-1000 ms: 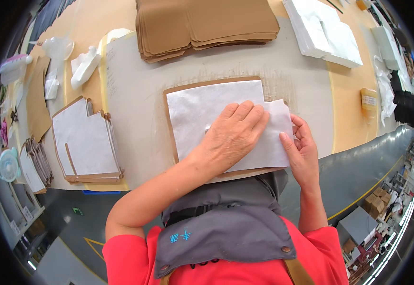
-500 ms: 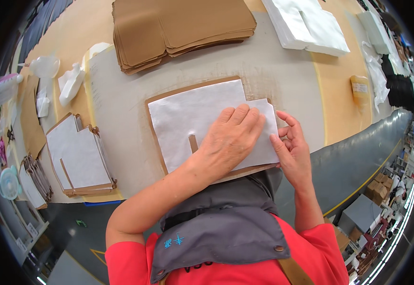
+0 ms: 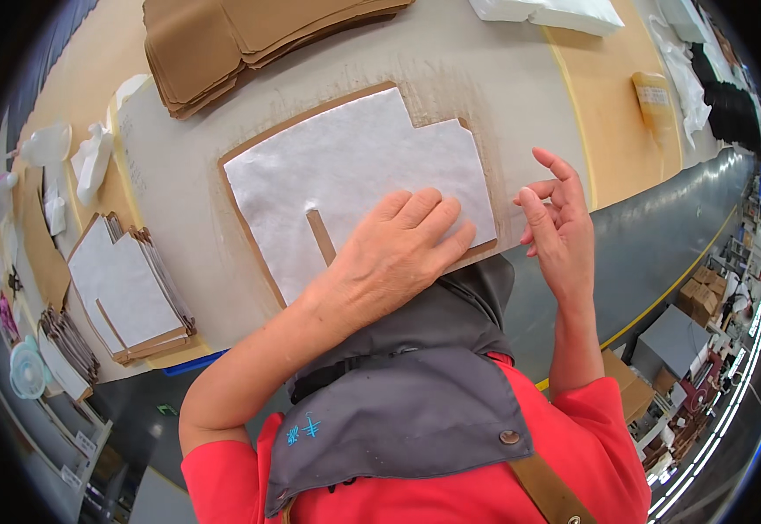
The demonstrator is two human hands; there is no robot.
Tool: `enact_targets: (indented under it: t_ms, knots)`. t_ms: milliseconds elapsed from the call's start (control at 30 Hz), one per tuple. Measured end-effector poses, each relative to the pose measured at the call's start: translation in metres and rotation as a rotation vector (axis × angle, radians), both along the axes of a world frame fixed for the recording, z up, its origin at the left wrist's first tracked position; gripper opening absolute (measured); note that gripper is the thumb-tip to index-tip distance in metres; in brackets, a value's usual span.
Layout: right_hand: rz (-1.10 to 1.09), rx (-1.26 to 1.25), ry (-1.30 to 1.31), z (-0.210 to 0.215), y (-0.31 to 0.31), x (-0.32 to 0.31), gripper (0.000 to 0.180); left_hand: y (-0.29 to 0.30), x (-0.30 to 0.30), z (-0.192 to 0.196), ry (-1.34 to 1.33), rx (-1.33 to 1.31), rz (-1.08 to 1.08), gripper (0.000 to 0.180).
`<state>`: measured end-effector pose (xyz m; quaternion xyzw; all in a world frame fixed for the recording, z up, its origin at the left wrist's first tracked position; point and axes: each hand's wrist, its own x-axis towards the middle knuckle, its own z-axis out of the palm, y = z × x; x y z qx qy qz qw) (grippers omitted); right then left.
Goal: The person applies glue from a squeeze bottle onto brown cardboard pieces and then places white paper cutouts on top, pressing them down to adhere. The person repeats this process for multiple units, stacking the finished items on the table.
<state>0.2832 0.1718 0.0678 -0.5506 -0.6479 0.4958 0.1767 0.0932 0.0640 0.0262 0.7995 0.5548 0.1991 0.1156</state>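
On the table in front of me lies a white sheet (image 3: 284, 166) with a stepped corner and a narrow slot. It rests on a slightly larger brown piece (image 3: 239, 214) of the same outline, whose edge shows around it. My left hand (image 3: 402, 244) lies on the sheet's near right part, fingers laid down on the surface, holding nothing. Off the sheet's right side, my right hand (image 3: 560, 227) is raised with its fingers apart and partly bent, nothing visible in it.
A stack of brown pieces (image 3: 223, 35) sits at the far side, with white sheets (image 3: 564, 13) right of it. Left stands a stack of layered white-and-brown pieces (image 3: 131, 279). A yellowish container (image 3: 653, 100) is far right, a white bottle (image 3: 92, 162) far left.
My right hand has left the sheet's right edge and moved rightward. My left hand has slid toward the sheet's near edge. The whole view has shifted, with the sheet appearing farther up and left.
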Motion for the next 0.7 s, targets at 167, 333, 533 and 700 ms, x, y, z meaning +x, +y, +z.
enact_targets:
  t_ms: [167, 333, 533, 700]
  knots:
    - [0.016, -0.035, 0.029, 0.0, -0.005, -0.001, 0.043, -0.003, 0.007, 0.0, 0.009, 0.05, -0.001, 0.034]
    - [0.403, 0.482, -0.007, -0.013, -0.01, 0.0, 0.03, -0.012, 0.002, 0.004, -0.072, 0.038, 0.039, 0.039]
    - [0.789, 0.8, -0.109, -0.022, -0.022, 0.004, 0.033, -0.039, -0.033, 0.018, -0.061, -0.04, 0.141, 0.038]
    - [0.855, 0.879, -0.119, -0.024, -0.021, 0.007, 0.031, -0.056, -0.033, 0.016, -0.052, -0.02, 0.15, 0.036]
